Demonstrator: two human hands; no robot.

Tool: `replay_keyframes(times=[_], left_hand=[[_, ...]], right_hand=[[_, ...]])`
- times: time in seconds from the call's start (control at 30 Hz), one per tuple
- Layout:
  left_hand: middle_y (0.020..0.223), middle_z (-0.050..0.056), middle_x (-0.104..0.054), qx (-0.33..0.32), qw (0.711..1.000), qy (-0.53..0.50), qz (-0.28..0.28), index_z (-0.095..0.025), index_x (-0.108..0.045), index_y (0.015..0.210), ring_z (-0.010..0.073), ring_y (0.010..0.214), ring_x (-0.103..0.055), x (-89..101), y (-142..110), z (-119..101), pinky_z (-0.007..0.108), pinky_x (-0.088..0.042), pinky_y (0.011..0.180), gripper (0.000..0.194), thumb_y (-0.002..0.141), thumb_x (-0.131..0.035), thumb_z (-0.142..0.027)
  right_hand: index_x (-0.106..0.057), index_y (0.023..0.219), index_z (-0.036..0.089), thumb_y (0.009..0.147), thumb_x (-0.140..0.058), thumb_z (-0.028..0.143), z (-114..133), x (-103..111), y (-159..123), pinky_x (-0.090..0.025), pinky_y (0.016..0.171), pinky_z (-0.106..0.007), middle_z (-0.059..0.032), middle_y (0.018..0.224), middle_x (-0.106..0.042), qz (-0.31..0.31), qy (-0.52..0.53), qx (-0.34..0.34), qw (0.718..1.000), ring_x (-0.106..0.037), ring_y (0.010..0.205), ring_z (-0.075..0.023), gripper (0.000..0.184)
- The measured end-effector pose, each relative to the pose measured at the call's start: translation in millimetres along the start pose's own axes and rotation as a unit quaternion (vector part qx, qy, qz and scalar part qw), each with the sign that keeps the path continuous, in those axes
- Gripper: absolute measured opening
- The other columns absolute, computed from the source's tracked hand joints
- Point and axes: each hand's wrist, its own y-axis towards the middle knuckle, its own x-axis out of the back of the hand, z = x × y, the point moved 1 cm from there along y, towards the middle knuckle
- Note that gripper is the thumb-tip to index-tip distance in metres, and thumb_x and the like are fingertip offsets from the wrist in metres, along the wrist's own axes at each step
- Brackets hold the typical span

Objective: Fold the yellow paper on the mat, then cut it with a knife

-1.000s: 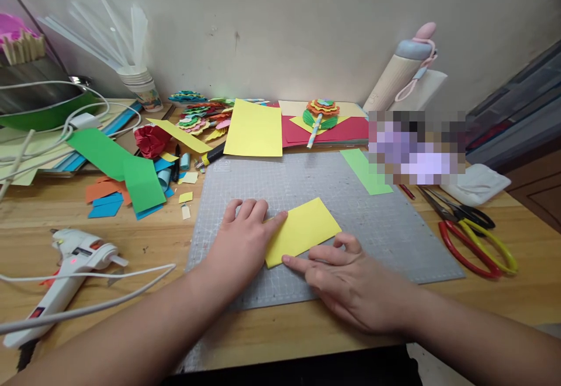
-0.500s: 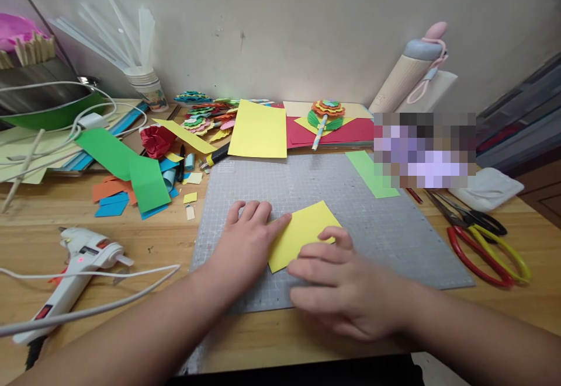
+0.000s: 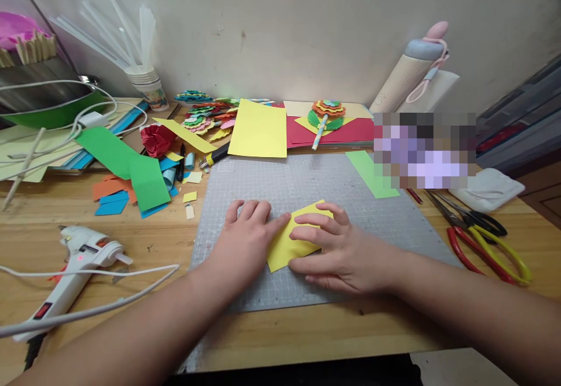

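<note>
A small yellow paper piece [image 3: 281,250] lies at a slant on the grey gridded cutting mat [image 3: 263,184]. My left hand [image 3: 245,243] rests at its left, fingers apart, with the thumb on the paper's left edge. Over its right part is my right hand [image 3: 350,251], fingers spread and bent, fingertips on or just above the paper. That hand hides the paper's right side. Neither hand grips anything that I can see.
Behind the mat stand a larger yellow sheet [image 3: 258,129] and a paper flower [image 3: 328,111]. A light green strip [image 3: 372,174] lies on the mat's far right. Scissors [image 3: 486,246] lie at right, a glue gun [image 3: 83,269] with its cable at left, near green paper strips [image 3: 149,184].
My right hand has moved up and forward over the yellow paper and its fingers have spread. My left hand has stayed in place.
</note>
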Motion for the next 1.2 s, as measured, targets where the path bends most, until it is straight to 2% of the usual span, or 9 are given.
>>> replay_keyframes(times=[0.33, 0.53, 0.73, 0.9, 1.0, 1.07, 1.13, 1.2], left_hand=[[0.101, 0.006, -0.055, 0.006, 1.0, -0.015, 0.009, -0.033, -0.054, 0.128, 0.0266, 0.102, -0.049, -0.3, 1, 1, 0.05, -0.029, 0.097, 0.048, 0.088, -0.047, -0.007], [0.1, 0.006, -0.055, 0.002, 1.0, -0.018, 0.01, -0.033, -0.054, 0.128, 0.0264, 0.101, -0.048, 0.4, 0, 1, 0.049, -0.031, 0.096, 0.052, 0.086, -0.045, -0.004], [0.1, 0.006, -0.054, 0.002, 1.0, -0.007, 0.013, -0.033, -0.053, 0.128, 0.027, 0.102, -0.048, 0.8, 1, 2, 0.051, -0.031, 0.096, 0.05, 0.087, -0.045, -0.005], [0.1, 0.006, -0.054, 0.006, 1.0, -0.01, 0.013, -0.033, -0.053, 0.128, 0.0265, 0.101, -0.048, 0.7, 0, 1, 0.051, -0.031, 0.097, 0.05, 0.087, -0.045, -0.005], [0.1, 0.006, -0.055, 0.011, 1.0, -0.017, 0.004, -0.033, -0.054, 0.127, 0.0265, 0.102, -0.048, -1.3, 0, 1, 0.051, -0.029, 0.098, 0.05, 0.086, -0.046, -0.005], [0.1, 0.005, -0.055, 0.009, 1.0, -0.025, -0.004, -0.033, -0.055, 0.126, 0.0257, 0.102, -0.048, -3.1, -1, 2, 0.051, -0.029, 0.098, 0.05, 0.086, -0.046, -0.004], [0.098, 0.004, -0.056, 0.005, 0.999, -0.039, -0.017, -0.033, -0.056, 0.124, 0.0247, 0.101, -0.049, -4.0, -1, 4, 0.05, -0.028, 0.098, 0.047, 0.087, -0.046, -0.005], [0.098, 0.004, -0.057, 0.005, 0.997, -0.06, -0.039, -0.032, -0.058, 0.12, 0.0232, 0.1, -0.049, -3.1, -1, 6, 0.049, -0.026, 0.098, 0.044, 0.089, -0.044, -0.005]], right_hand=[[-0.066, 0.106, 0.037, 0.09, -0.054, 0.027, -23, 12, -39, -0.018, 0.106, -0.049, -0.0021, 0.113, -0.059, 0.001, -0.029, -0.044, 0.999, -0.037, 0.128, -0.0232, 0.022], [-0.066, 0.11, 0.038, 0.089, -0.054, 0.027, -42, 19, -67, -0.021, 0.104, -0.053, -0.0033, 0.118, -0.058, 0.031, -0.058, -0.068, 0.996, -0.041, 0.126, -0.0261, 0.027], [-0.065, 0.112, 0.039, 0.089, -0.054, 0.026, -57, 27, -81, -0.022, 0.103, -0.054, -0.0036, 0.116, -0.059, 0.057, -0.064, -0.075, 0.993, -0.041, 0.127, -0.0263, 0.029], [-0.067, 0.105, 0.033, 0.09, -0.053, 0.026, -53, 31, -75, -0.02, 0.103, -0.057, -0.0046, 0.111, -0.061, 0.074, -0.061, -0.078, 0.992, -0.046, 0.122, -0.0262, 0.021], [-0.066, 0.102, 0.028, 0.091, -0.051, 0.023, -38, 21, -61, -0.02, 0.103, -0.057, -0.0054, 0.108, -0.064, 0.034, -0.047, -0.09, 0.994, -0.053, 0.113, -0.0238, 0.019], [-0.061, 0.116, 0.026, 0.093, -0.049, 0.022, -28, 12, -47, -0.023, 0.103, -0.056, -0.0086, 0.119, -0.062, 0.007, -0.032, -0.114, 0.993, -0.053, 0.115, -0.0233, 0.026], [-0.056, 0.126, 0.032, 0.095, -0.048, 0.024, -21, 3, -33, -0.026, 0.102, -0.056, -0.0083, 0.137, -0.053, 0.02, -0.017, -0.127, 0.992, -0.045, 0.126, -0.0256, 0.033], [-0.056, 0.127, 0.035, 0.098, -0.045, 0.025, -18, -1, -20, -0.03, 0.102, -0.053, -0.0074, 0.142, -0.048, 0.049, 0.007, -0.135, 0.99, -0.044, 0.127, -0.024, 0.033]])
